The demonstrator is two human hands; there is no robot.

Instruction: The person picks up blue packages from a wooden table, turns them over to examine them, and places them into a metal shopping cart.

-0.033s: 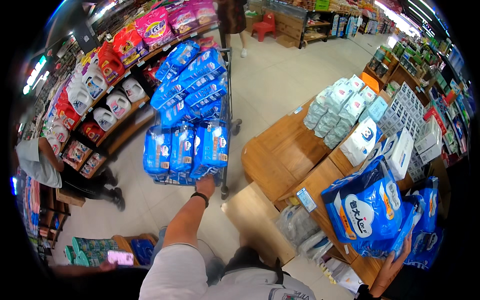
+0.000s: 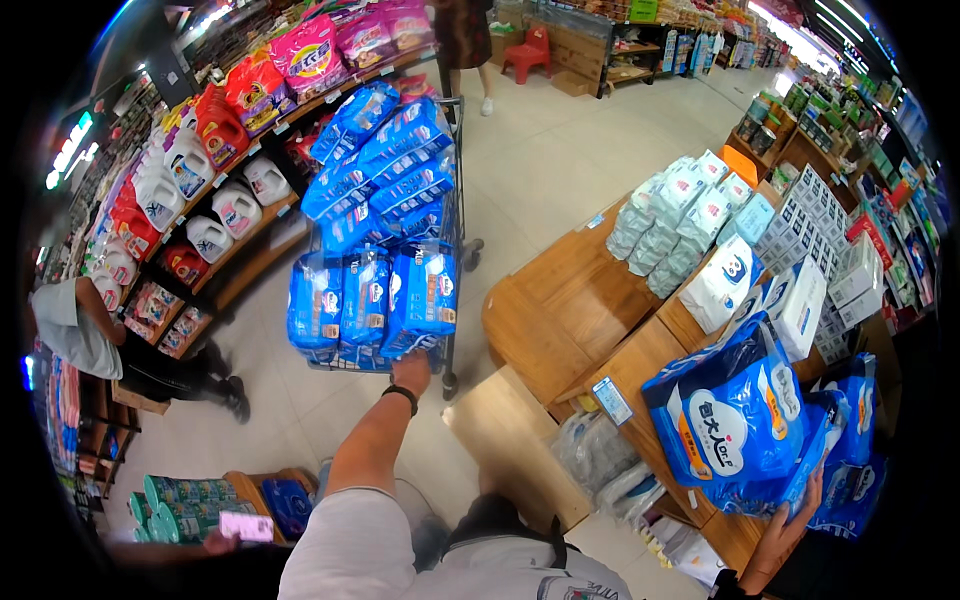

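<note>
Both hands are busy: the left hand (image 2: 411, 372), mid-frame, grips the edge of a shopping cart (image 2: 452, 250) stacked with blue packs (image 2: 372, 230), while the right hand (image 2: 785, 530), lower right, clasps a large blue pack (image 2: 730, 425) from below over the wooden tabletop (image 2: 570, 310).

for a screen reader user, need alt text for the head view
In a shop aisle, the person's left hand grips a cart piled with blue packs, while the right hand holds a large blue pack over a wooden display table. Another person crouches by the shelves at left.
</note>
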